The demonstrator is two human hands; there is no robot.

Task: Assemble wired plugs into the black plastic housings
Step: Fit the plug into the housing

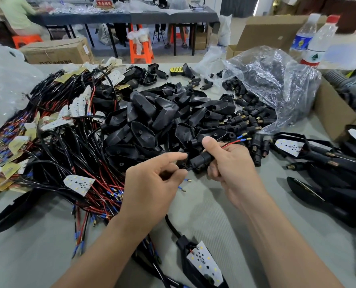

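The grey table is carrying a large heap of black housings at its centre. Left of that heap, a tangle of red and black wires with white boards is spreading out. Right of the heap, a clear plastic bag is spilling small black plugs. Just in front of the heap, the right hand is clenching a black plug sleeve, thumb pressing on top, with a red wire and a blue-tipped lead running out past the thumb. The left hand is pinching thin wires at the sleeve's near end, forefinger extended and touching it, with two blue-tipped leads hanging below.
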